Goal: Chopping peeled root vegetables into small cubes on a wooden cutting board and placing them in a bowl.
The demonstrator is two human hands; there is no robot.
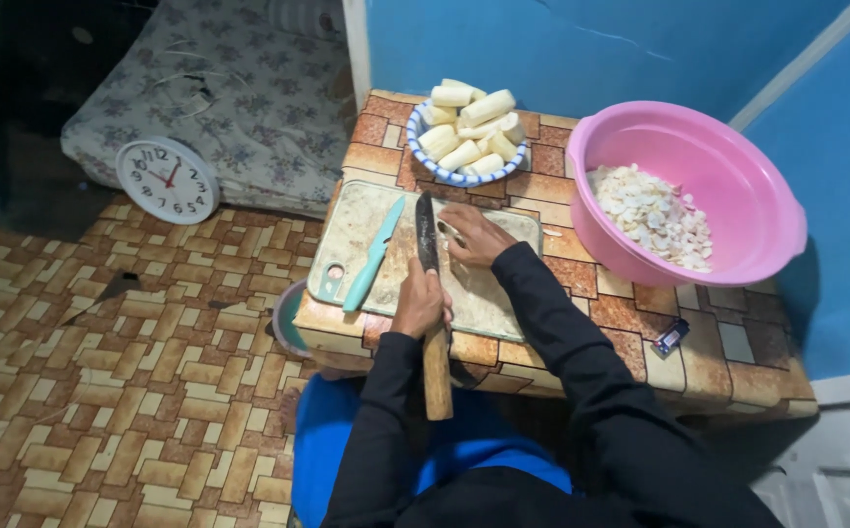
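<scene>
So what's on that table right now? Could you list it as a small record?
left hand: grips a big knife by its wooden handle
right hand: holds a pale piece on the cutting board
teal knife: lies on the board
bowl: heaped with peeled chunks
pink basin: holds thin slices

The worn pale rectangular cutting board (pixel 489 298) is crowded by a teal-handled knife (pixel 373 256) at its left. Beyond it, passage is blocked by a blue-rimmed bowl of peeled white chunks (pixel 465 134) and a large pink plastic basin (pixel 691 191).
</scene>
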